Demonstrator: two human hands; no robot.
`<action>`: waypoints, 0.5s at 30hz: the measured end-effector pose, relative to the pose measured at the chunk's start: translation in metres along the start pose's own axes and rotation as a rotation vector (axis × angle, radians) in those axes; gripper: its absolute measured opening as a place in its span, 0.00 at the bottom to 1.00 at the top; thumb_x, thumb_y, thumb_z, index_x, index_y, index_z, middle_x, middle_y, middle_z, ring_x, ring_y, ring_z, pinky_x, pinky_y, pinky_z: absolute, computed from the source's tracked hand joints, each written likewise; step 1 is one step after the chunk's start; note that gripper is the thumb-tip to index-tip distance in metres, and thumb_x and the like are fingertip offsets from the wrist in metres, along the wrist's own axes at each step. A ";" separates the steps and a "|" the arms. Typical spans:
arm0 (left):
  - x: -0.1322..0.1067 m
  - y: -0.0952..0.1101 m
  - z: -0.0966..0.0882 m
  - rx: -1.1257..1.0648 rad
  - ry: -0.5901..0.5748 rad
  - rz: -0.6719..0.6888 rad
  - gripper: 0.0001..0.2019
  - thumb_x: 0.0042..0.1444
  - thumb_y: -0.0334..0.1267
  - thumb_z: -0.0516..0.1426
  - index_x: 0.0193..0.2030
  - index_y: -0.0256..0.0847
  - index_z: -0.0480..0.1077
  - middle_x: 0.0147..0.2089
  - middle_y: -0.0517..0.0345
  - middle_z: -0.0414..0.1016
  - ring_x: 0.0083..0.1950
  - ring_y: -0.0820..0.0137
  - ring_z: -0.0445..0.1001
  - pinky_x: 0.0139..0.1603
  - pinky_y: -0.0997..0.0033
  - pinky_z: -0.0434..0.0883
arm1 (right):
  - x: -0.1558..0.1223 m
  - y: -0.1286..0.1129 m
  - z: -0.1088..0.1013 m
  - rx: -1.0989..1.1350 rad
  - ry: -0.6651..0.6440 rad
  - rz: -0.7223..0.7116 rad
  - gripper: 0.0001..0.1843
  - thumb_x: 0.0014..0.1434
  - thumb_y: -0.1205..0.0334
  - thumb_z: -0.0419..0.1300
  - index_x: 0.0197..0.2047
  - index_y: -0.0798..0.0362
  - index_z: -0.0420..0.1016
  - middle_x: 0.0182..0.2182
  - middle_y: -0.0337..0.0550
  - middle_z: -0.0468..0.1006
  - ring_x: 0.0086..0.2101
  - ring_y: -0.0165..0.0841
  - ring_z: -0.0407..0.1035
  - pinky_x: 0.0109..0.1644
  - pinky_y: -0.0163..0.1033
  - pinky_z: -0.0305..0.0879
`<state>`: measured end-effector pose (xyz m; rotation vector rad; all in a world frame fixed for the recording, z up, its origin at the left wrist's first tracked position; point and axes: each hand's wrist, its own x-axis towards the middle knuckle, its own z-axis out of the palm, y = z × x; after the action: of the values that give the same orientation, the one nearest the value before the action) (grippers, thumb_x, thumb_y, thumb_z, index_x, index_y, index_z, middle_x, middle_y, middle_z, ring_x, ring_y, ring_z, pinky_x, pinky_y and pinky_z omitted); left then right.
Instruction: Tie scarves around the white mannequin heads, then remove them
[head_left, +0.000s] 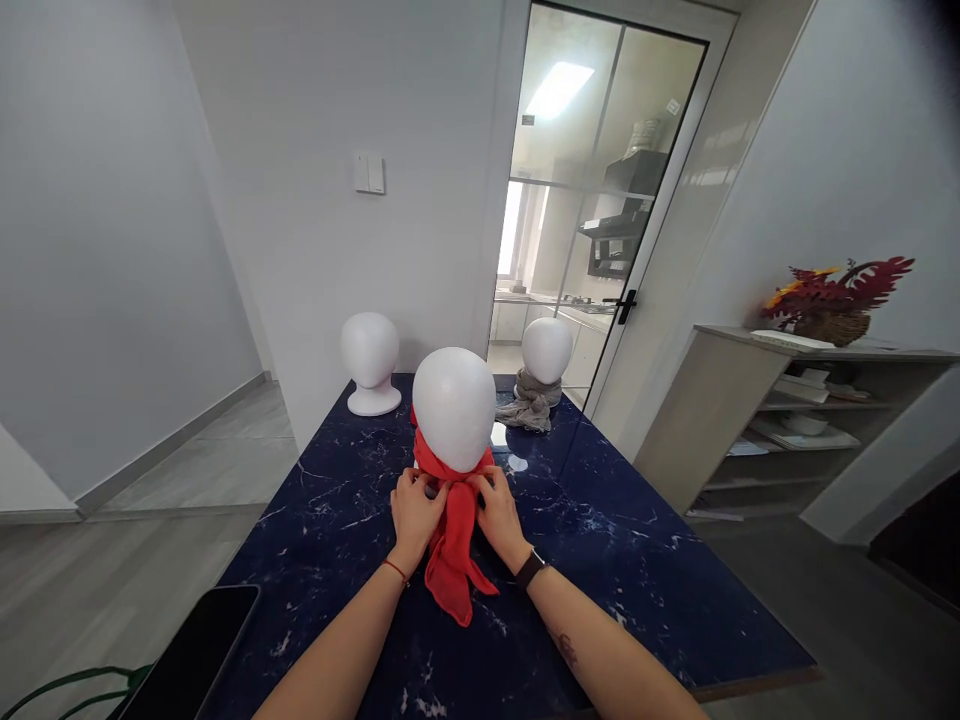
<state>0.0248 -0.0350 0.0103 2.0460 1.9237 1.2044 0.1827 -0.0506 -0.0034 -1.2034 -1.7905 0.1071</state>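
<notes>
Gripping red scarf mid-table, hands far from edges.

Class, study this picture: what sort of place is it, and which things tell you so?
Probably a home dining area: a glass door opens onto a kitchen, a shelf unit holds a flower basket, beside a dark marble-patterned table.

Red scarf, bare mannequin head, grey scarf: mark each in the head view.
red scarf (452,560), head view, hanging tail below the knot
bare mannequin head (369,350), head view, crown
grey scarf (529,408), head view, bunched folds
</notes>
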 end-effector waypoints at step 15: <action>-0.010 0.006 0.008 -0.170 -0.063 0.055 0.13 0.48 0.24 0.51 0.41 0.35 0.68 0.46 0.47 0.65 0.48 0.63 0.68 0.51 0.62 0.68 | -0.003 -0.008 0.000 0.061 -0.230 0.022 0.18 0.60 0.71 0.49 0.49 0.48 0.72 0.44 0.43 0.72 0.43 0.33 0.67 0.48 0.37 0.64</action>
<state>0.0353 -0.0415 0.0028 2.0355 1.6860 1.2510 0.1773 -0.0573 -0.0013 -1.2059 -1.9571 0.3221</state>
